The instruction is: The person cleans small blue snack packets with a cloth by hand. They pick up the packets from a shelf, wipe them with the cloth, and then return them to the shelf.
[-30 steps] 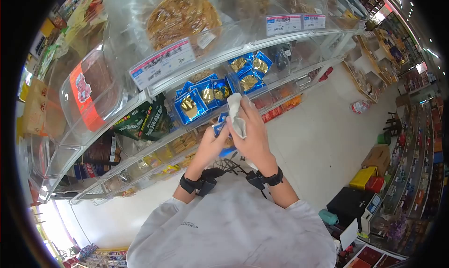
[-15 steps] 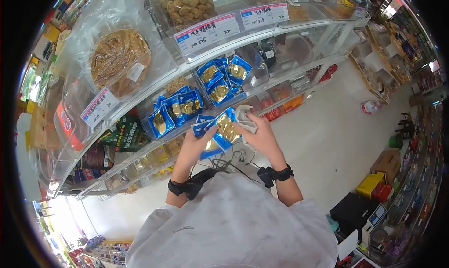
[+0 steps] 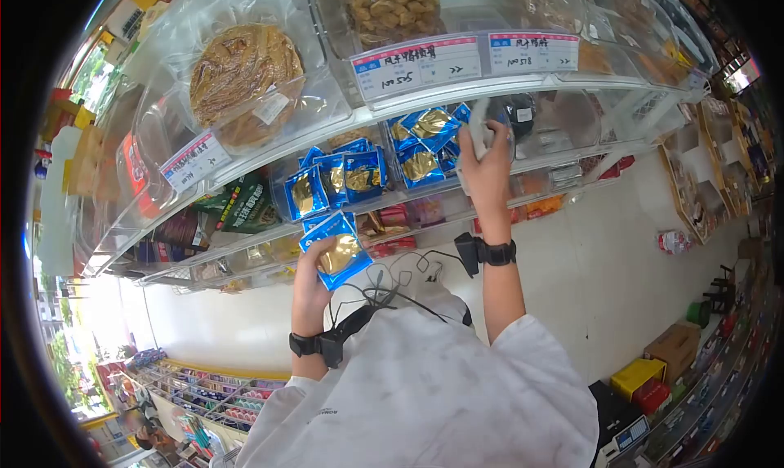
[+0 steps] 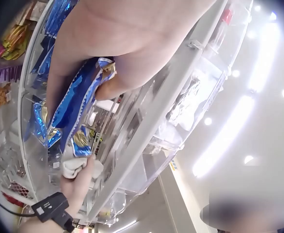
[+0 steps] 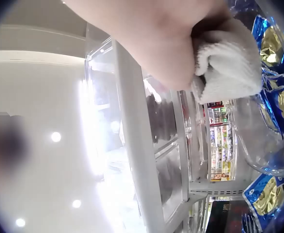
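My left hand grips blue-and-gold foil packets in front of the shelf, thumb across the front one. In the left wrist view the packets appear edge-on below the palm. Up and to the right, my right hand holds a folded white cloth, with its fingers at the right-hand clear bin. Similar packets lie in that bin, close beside the fingertips. A second group of packets fills the neighbouring bin, above my left hand.
Over the bins runs a shelf edge with price labels, carrying a bagged round flat item and a tub of brown pieces. Green bags stand left of the packets. Black cables hang between my arms.
My hands were together over the packets and have separated. The right hand has moved up with the cloth to the right-hand bin; the left keeps its packets lower left. The head view has shifted.
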Demonstrator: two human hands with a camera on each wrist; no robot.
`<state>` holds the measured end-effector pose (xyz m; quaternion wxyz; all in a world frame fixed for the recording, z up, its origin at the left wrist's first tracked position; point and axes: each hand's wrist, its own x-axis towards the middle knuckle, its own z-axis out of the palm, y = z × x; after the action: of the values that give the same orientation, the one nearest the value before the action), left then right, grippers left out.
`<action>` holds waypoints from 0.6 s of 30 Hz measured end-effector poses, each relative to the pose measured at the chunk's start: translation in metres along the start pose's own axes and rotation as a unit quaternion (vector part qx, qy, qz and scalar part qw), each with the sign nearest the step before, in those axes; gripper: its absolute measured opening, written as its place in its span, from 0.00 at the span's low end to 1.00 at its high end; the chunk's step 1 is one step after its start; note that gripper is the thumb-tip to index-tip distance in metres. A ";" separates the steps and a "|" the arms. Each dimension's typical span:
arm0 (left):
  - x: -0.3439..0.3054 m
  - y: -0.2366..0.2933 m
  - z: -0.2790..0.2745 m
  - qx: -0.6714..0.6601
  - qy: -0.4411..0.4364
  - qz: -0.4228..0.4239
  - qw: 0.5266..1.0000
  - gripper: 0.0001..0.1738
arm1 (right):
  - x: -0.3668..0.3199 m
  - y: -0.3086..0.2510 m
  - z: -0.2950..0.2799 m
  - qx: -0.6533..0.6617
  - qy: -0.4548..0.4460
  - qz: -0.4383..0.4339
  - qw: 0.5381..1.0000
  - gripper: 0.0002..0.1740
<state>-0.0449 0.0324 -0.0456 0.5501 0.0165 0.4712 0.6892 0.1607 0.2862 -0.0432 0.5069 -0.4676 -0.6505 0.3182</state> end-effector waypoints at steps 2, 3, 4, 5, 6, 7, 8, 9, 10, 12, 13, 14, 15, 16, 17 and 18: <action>-0.009 0.007 0.009 -0.025 -0.031 -0.015 0.999 0.22 | -0.006 0.004 -0.002 -0.004 0.026 -0.053 0.998 0.22; -0.010 0.009 0.015 -0.020 -0.038 -0.012 0.999 0.22 | -0.010 0.000 -0.003 -0.006 0.040 -0.079 0.996 0.22; -0.009 0.010 0.019 -0.014 -0.046 -0.008 0.999 0.22 | -0.017 -0.007 -0.007 0.023 0.039 -0.106 0.993 0.23; -0.013 0.010 0.021 -0.010 -0.047 -0.006 0.999 0.21 | -0.031 -0.032 -0.010 0.073 -0.009 -0.061 0.995 0.23; -0.015 0.009 0.033 0.032 -0.016 0.027 0.999 0.19 | -0.046 -0.054 -0.007 0.123 -0.055 -0.018 0.991 0.24; -0.011 0.004 0.037 0.020 -0.003 0.033 0.999 0.19 | -0.060 -0.063 0.006 0.146 -0.078 -0.114 0.980 0.24; -0.007 -0.001 0.039 0.008 0.008 0.037 0.999 0.18 | -0.074 -0.075 0.014 0.120 -0.138 -0.182 0.966 0.25; -0.004 -0.005 0.038 -0.004 0.019 0.041 0.999 0.18 | -0.085 -0.091 0.024 0.071 -0.187 -0.231 0.952 0.27; 0.000 -0.009 0.033 -0.051 -0.013 0.027 0.998 0.19 | -0.104 -0.093 0.040 0.010 -0.248 -0.251 0.936 0.28; 0.007 -0.008 0.034 -0.071 -0.014 0.039 0.997 0.21 | -0.127 -0.096 0.057 -0.031 -0.269 -0.255 0.928 0.28; 0.010 -0.006 0.035 -0.081 -0.017 0.046 0.995 0.22 | -0.134 -0.098 0.060 -0.053 -0.279 -0.259 0.923 0.28; 0.012 -0.002 0.035 -0.101 -0.055 0.037 0.993 0.23 | -0.137 -0.101 0.057 -0.059 -0.290 -0.287 0.911 0.27; 0.014 0.005 0.034 -0.119 -0.094 0.028 0.988 0.25 | -0.138 -0.104 0.055 -0.055 -0.306 -0.298 0.902 0.27; 0.013 0.009 0.032 -0.135 -0.130 0.015 0.982 0.26 | -0.142 -0.109 0.050 -0.050 -0.324 -0.303 0.895 0.27; 0.010 0.012 0.029 -0.151 -0.164 -0.002 0.975 0.28 | -0.149 -0.113 0.047 -0.047 -0.343 -0.305 0.887 0.27; 0.008 0.014 0.033 -0.145 -0.168 -0.024 0.975 0.31 | -0.151 -0.116 0.047 -0.053 -0.333 -0.299 0.892 0.26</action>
<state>-0.0402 0.0599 -0.0217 0.6345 0.0410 0.2672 0.7241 0.0899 0.1068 -0.0082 0.3060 -0.1433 -0.9064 0.2536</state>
